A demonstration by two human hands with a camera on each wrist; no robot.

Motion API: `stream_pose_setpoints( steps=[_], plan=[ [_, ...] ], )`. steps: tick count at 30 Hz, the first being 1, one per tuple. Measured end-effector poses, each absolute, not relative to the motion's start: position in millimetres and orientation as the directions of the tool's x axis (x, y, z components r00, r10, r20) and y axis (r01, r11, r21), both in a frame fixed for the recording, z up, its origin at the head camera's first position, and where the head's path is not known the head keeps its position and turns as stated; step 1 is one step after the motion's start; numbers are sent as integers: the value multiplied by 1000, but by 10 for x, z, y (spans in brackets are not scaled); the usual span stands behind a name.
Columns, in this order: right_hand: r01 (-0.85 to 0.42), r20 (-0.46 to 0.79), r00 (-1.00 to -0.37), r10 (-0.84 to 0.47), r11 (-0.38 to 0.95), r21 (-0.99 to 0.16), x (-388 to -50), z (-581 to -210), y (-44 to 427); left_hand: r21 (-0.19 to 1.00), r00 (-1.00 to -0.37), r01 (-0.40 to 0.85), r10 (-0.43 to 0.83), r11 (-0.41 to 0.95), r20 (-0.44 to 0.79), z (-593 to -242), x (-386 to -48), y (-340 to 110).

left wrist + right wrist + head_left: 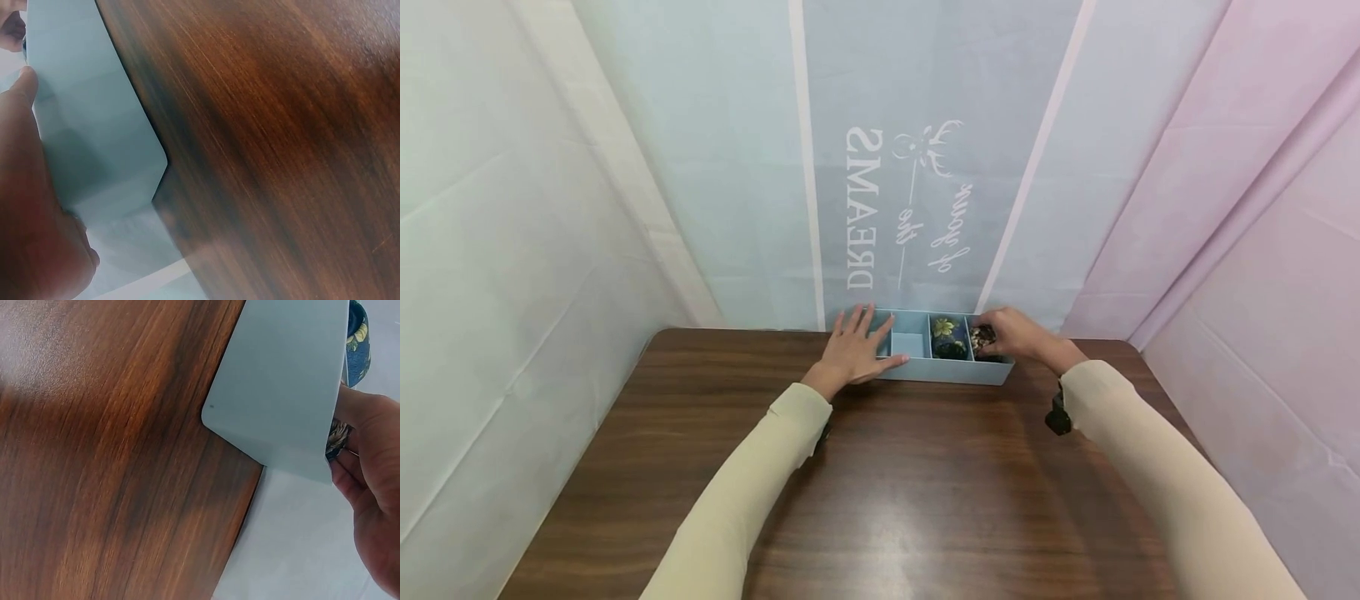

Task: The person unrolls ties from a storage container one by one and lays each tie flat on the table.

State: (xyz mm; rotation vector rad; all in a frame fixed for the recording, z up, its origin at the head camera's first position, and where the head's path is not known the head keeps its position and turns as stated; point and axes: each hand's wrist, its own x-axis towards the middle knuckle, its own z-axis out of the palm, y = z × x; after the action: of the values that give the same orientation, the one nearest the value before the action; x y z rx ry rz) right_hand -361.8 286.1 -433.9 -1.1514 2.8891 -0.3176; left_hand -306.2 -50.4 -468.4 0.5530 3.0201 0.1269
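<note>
In the head view, we see a long pale blue box (943,371) at the far edge of the brown table (880,475). Walls split it into little rooms in a row. Our left hand (848,348) lies over its left end with the fingers spread wide apart, and the thumb reaches over the near wall. A blue flowered bundle (949,332) sits in the room just left of the right end. Our right hand (1017,333) dips into the right end room and pinches a dark patterned bundle (982,337) there. Behind the box hangs a pale cloth (737,150) with white letters.

In the left wrist view, we see the box's smooth near wall, with our left thumb touching its top edge. Most of the left fingers are out of sight here.

In the right wrist view, our right thumb and fingers are around the dark bundle at the box's right end. It may be rolled cloth, but too little shows for us to be sure. The flowered bundle pokes up nearby.
</note>
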Motion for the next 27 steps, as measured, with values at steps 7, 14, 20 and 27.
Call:
stream_pose_setpoints(
  steps=[7, 14, 20, 27],
  plan=[
    [-681, 66, -726, -684, 703, -206, -3617, -4313, 2855, 108, -931, 346, 355, 932, -86, -4764, -3148, -519],
    [-670, 102, -737, -668, 705, -230, -3628, -4269, 2903, 98, -934, 329, 339, 939, -117, -4725, -3144, -494],
    [-664, 119, -745, -657, 709, -237, -3627, -4201, 2919, 96, -934, 328, 338, 940, -118, -4705, -3133, -487],
    [-653, 136, -755, -642, 717, -243, -3614, -4146, 2921, 97, -933, 342, 350, 935, -81, -4691, -3084, -500]
  ],
)
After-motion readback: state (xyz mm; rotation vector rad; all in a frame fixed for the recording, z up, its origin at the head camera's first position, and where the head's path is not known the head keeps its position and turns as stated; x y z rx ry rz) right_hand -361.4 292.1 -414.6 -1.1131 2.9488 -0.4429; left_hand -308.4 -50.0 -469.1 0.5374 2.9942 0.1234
